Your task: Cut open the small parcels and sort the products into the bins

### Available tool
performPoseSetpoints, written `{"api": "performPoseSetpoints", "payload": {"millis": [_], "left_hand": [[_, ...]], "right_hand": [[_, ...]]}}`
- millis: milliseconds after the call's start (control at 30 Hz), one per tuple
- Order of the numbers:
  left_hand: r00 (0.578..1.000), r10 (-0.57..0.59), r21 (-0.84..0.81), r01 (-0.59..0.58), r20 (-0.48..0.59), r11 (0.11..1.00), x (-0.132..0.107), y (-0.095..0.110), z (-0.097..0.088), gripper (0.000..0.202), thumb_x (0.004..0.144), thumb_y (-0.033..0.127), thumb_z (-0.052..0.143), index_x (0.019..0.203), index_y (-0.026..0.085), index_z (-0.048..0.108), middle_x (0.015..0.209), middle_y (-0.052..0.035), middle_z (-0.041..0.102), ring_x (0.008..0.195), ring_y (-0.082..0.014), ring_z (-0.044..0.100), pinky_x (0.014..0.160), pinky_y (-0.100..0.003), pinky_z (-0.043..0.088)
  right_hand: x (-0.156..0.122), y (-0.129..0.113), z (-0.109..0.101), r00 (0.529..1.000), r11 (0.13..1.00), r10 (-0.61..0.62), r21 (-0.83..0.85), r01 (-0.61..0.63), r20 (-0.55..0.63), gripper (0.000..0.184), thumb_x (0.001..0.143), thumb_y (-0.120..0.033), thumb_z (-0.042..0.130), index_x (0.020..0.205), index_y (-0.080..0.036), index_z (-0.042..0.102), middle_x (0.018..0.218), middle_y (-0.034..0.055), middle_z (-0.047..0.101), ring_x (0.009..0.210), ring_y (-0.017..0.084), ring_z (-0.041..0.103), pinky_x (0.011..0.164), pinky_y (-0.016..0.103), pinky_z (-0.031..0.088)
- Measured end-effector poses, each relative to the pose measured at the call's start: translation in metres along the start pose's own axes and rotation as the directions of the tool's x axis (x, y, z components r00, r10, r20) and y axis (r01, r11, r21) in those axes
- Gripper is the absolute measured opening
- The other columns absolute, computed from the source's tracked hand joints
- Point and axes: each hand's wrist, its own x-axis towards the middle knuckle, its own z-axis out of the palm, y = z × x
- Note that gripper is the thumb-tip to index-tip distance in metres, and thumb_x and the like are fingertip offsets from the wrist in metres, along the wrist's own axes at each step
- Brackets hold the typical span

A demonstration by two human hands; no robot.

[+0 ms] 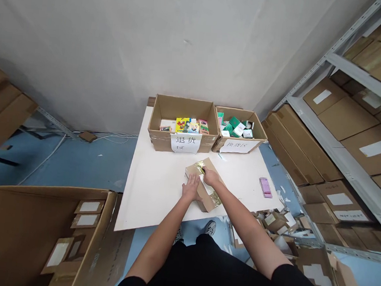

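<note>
Box point(207, 190) may slide under uneven pressure

Just below frame centre, the taped box lies on a white table point(152, 189). The left hand point(191, 186) rests on it, fingers spread; the right hand point(211, 177) curls its fingers, anything pinched unclear.

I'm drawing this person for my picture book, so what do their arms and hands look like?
Short black sleeves, plain as far as I can see, cover the tops of the left arm and right arm. Below them, both arms are bare. The left hand and right hand wear no gloves, and I see no watch.
</note>
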Motion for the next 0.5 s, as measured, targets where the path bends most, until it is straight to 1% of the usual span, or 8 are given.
{"api": "performPoseSetpoints", "payload": {"millis": [100,233,300,400,500], "left_hand": [[1.0,-0.009,0.018,0.01,-0.006,1.0,-0.002,-0.001,-0.001,0.145,0.059,0.067,0.089,0.172,0.033,0.005,0.179,-0.0093,-0.012,0.164,-0.0426,-0.015,0.12,-0.074,0.028],[0.998,0.007,0.037,-0.005,-0.062,0.999,-0.006,-0.004,-0.001,0.137,0.065,0.068,0.086,0.173,0.03,0.01,0.18,-0.0092,-0.008,0.164,-0.045,-0.011,0.12,-0.069,0.031],[0.997,0.016,0.042,-0.013,-0.072,0.999,-0.008,-0.005,-0.001,0.134,0.067,0.068,0.084,0.172,0.029,0.012,0.18,-0.0092,-0.006,0.163,-0.0453,-0.011,0.119,-0.068,0.032],[0.998,0.014,0.034,-0.012,-0.065,0.999,-0.007,-0.007,0.0,0.136,0.065,0.069,0.085,0.172,0.032,0.01,0.18,-0.0077,-0.007,0.165,-0.0412,-0.011,0.119,-0.069,0.031],[0.997,0.014,0.027,-0.012,-0.073,1.0,-0.005,-0.007,0.001,0.138,0.064,0.071,0.085,0.172,0.034,0.007,0.18,-0.0062,-0.008,0.165,-0.0382,-0.012,0.121,-0.071,0.026]], "right_hand": [[-0.007,0.004,0.0,0.999,1.0,0.023,-0.015,-0.022,0.034,0.06,0.093,-0.025,0.064,0.152,-0.025,0.054,0.121,0.0163,0.077,0.107,0.033,0.074,0.084,0.037,0.051],[-0.019,0.015,0.0,0.996,0.999,0.023,-0.042,-0.02,0.086,0.063,0.085,-0.021,0.07,0.147,-0.025,0.058,0.116,0.0164,0.078,0.1,0.033,0.076,0.079,0.036,0.051],[-0.03,0.023,0.002,0.994,0.999,0.037,-0.04,-0.033,0.103,0.063,0.081,-0.02,0.072,0.143,-0.026,0.061,0.113,0.0157,0.079,0.098,0.033,0.075,0.077,0.035,0.051],[-0.054,0.04,0.009,0.99,0.997,0.065,-0.038,-0.06,0.123,0.06,0.078,-0.022,0.075,0.137,-0.027,0.065,0.111,0.0147,0.079,0.098,0.033,0.074,0.077,0.036,0.05],[-0.088,0.06,0.022,0.988,0.995,0.088,-0.063,-0.081,0.126,0.054,0.079,-0.021,0.073,0.133,-0.028,0.067,0.113,0.0148,0.078,0.101,0.034,0.073,0.077,0.036,0.049]]}}
